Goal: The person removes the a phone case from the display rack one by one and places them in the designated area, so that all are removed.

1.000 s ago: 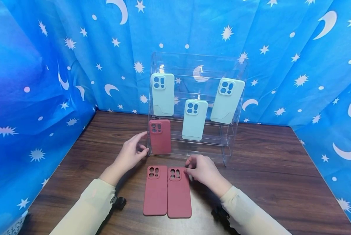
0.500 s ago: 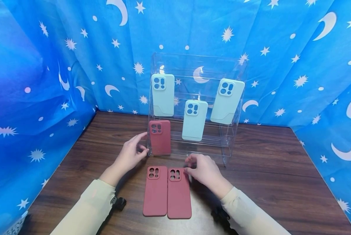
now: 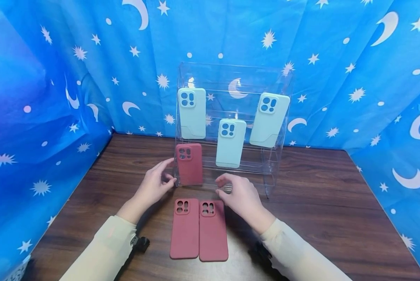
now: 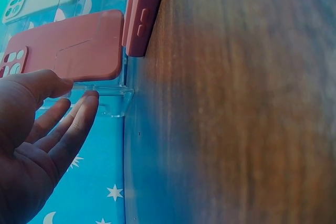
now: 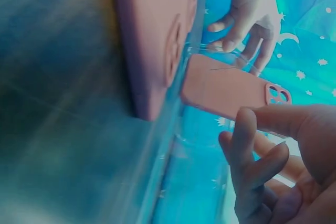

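My left hand (image 3: 154, 184) rests against the left side of a clear acrylic display stand (image 3: 231, 188), thumb and fingertips at its edge in the left wrist view. Right beside it, a red phone case (image 3: 191, 168) leans upright on the bottom tier. My right hand (image 3: 243, 198) hovers in front of the stand's lower edge, fingers loosely bent with nothing between them. Just below lie two red phone cases, a left one (image 3: 184, 234) and a right one (image 3: 213, 236), side by side on the table. In the right wrist view my right hand (image 5: 283, 169) shows bent fingers and a gap below the thumb.
Three pale mint phone cases stand higher on the stand: one upper left (image 3: 193, 117), one in the middle (image 3: 230, 146) and a tilted one upper right (image 3: 269, 123). A blue star-patterned curtain (image 3: 125, 58) encloses the dark wooden table (image 3: 322, 218).
My right hand has shifted slightly forward and left, away from the right lying case's top corner. The left hand stays at the stand. The head view has turned slightly.
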`<state>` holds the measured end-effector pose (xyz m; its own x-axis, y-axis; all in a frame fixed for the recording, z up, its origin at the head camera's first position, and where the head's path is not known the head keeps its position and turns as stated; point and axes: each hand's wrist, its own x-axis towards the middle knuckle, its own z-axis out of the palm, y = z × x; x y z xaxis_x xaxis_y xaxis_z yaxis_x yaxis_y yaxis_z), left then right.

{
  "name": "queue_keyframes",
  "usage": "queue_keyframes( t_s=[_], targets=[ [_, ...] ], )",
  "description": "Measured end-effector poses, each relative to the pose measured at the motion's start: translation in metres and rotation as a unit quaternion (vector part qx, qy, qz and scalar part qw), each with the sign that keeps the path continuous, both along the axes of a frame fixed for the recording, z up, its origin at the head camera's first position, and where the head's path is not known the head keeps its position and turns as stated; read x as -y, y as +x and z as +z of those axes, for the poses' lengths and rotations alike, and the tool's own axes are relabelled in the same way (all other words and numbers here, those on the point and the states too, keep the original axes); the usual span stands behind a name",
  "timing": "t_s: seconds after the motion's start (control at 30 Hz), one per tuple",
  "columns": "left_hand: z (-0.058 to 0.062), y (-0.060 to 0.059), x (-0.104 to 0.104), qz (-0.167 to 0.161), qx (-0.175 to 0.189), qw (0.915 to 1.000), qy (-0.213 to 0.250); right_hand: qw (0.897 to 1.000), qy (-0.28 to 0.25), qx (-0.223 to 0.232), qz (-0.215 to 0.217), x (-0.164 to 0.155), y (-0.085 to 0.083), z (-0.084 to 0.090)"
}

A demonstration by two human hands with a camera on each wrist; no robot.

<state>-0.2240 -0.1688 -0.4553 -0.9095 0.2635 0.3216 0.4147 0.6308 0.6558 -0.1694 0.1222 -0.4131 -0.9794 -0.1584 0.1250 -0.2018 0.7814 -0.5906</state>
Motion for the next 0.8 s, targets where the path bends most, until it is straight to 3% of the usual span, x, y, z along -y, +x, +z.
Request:
queue_keyframes(
  t_s=[0.57,0.8],
  targets=[
    [0.001,0.001,0.0,0.005,0.01,0.9999,0.0,0.995,-0.026,-0.098,0.021,0.02,-0.026,0.026],
    [0.001,0.001,-0.001,0.009,0.013,0.9999,-0.006,0.994,-0.051,-0.098,0.015,0.025,-0.038,0.029]
  ],
)
